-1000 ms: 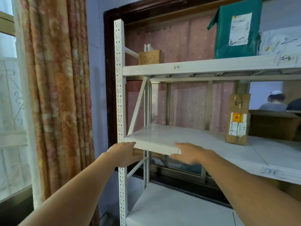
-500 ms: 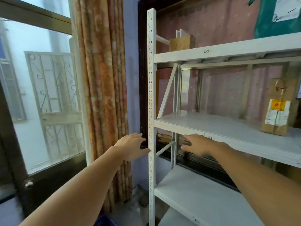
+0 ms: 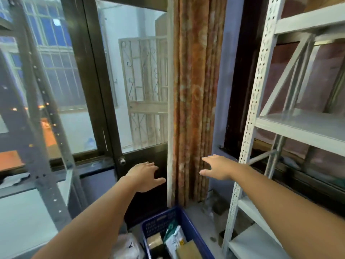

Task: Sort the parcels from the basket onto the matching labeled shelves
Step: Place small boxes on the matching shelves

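Note:
A blue plastic basket (image 3: 188, 224) stands on the floor at the bottom centre, holding several parcels: a white-and-green bag (image 3: 174, 240) and brown boxes (image 3: 188, 249). The white metal shelf unit (image 3: 248, 128) rises on the right, its middle shelf (image 3: 302, 126) bare in the part I see. My left hand (image 3: 144, 175) is stretched out in the air in front of the dark door, fingers apart, holding nothing. My right hand (image 3: 219, 168) hovers in front of the curtain, left of the shelf post, also open with nothing in it.
A patterned orange curtain (image 3: 194, 90) hangs between a dark-framed glass door (image 3: 104, 90) and the white shelf. A dark grey shelf unit (image 3: 43, 128) stands at the left. A white plastic bag (image 3: 127, 245) lies beside the basket.
My view has swung left and down, away from the white shelf toward the door and the basket. Both hands have left the shelf edge and now hang in the air, still holding nothing.

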Action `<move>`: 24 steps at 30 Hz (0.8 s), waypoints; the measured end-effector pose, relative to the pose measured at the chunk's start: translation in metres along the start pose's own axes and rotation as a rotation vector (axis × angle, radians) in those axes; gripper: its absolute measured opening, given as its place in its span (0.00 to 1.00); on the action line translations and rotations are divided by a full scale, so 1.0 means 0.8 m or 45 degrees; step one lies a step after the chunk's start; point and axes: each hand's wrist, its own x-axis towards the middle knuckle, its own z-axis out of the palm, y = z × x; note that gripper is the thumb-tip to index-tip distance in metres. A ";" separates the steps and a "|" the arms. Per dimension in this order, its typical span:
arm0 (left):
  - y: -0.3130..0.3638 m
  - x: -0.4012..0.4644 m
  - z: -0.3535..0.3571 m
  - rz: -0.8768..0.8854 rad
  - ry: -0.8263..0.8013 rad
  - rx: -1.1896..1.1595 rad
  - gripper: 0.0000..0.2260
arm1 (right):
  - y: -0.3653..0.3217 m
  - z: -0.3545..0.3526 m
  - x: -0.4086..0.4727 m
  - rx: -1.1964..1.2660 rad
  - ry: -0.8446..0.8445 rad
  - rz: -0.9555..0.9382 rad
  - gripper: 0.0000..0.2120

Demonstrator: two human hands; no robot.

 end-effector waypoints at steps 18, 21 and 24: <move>-0.038 0.055 0.107 -0.252 -0.153 -0.054 0.35 | 0.014 0.121 0.130 0.046 -0.264 -0.162 0.37; -0.019 0.079 0.123 -0.255 -0.170 -0.064 0.34 | 0.040 0.132 0.150 0.059 -0.293 -0.179 0.37; -0.004 0.099 0.141 -0.252 -0.202 -0.056 0.34 | 0.062 0.144 0.171 0.074 -0.322 -0.182 0.37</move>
